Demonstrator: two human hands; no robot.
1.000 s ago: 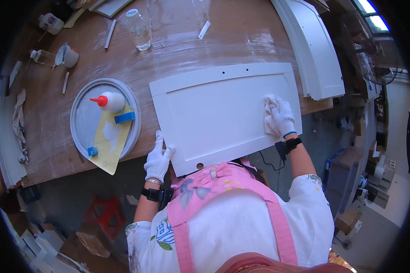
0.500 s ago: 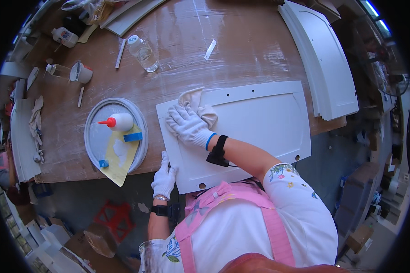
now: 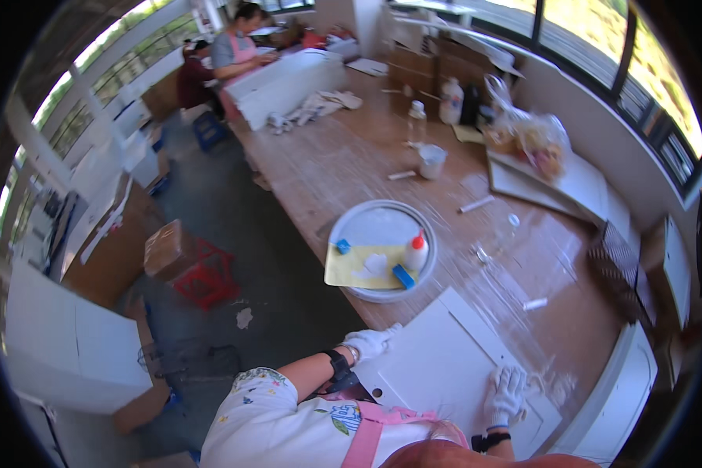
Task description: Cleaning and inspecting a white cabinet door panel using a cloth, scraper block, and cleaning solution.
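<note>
A flat white panel (image 3: pixel 437 359) with a recessed middle and small holes lies at the table's near edge. My left hand (image 3: pixel 369 343), in a white knit glove, rests along the panel's left edge with its fingers stretched out. On the panel's right part lies my gloved right hand (image 3: pixel 507 396), fingers close together and slightly bent. A pale cloth (image 3: pixel 535 382) shows beside that hand, partly hidden under it. Beyond the panel stands a round grey lid (image 3: pixel 356 221), bearing a white squeeze bottle (image 3: pixel 416 253) with a red tip, yellow sandpaper-like sheet (image 3: pixel 343 267) and blue blocks (image 3: pixel 403 276).
A clear bottle (image 3: pixel 508 228), a white cup (image 3: pixel 432 161) and white strips (image 3: pixel 476 204) stand or lie farther back. White panels (image 3: pixel 612 390) are stacked at right. Two people (image 3: pixel 238 51) work at the far end. A red stool (image 3: pixel 207 277) carries a box at left.
The view has swung left, bringing in the far table end, windows and other people. My right hand now appears near the panel's far edge; my left hand stays at its left edge.
</note>
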